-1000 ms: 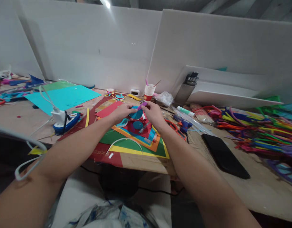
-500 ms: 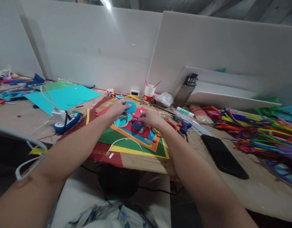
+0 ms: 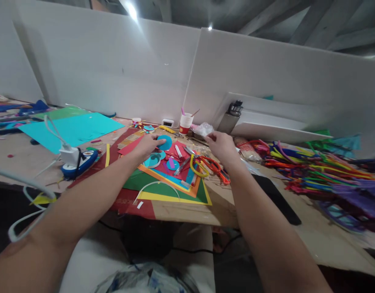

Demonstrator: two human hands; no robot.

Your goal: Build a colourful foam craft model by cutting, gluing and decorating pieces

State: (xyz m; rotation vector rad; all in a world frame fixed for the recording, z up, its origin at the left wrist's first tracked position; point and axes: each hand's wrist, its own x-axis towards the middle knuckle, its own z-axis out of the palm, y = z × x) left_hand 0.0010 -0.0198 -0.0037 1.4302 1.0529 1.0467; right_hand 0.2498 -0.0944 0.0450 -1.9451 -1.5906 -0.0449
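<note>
My left hand (image 3: pixel 149 145) pinches a blue paper disc (image 3: pixel 165 142) by its left edge, above the layered coloured sheets. Under and beside it lie a light-blue paper ring (image 3: pixel 152 160) and another blue disc (image 3: pixel 173 164) with a purple strip (image 3: pixel 171 162) on it. My right hand (image 3: pixel 220 145) is raised to the right of the sheets, its fingers bent together in front of a clear plastic bag (image 3: pixel 204 129); whatever they may hold is hidden. Below it are orange-handled scissors (image 3: pixel 216 167) and a bent yellow pipe cleaner (image 3: pixel 193 169).
A paper cup with sticks (image 3: pixel 185 123) stands at the back beside a small white timer (image 3: pixel 167 123). A dark bottle (image 3: pixel 230 119) leans near white boards. Many pipe cleaners (image 3: pixel 315 167) and a black phone (image 3: pixel 277 199) lie right; a blue power strip (image 3: pixel 79 165) sits left.
My right hand has let go of the purple strip, which lies on the lower blue disc, and has moved right and up. My left hand still holds the disc. The view has turned slightly right.
</note>
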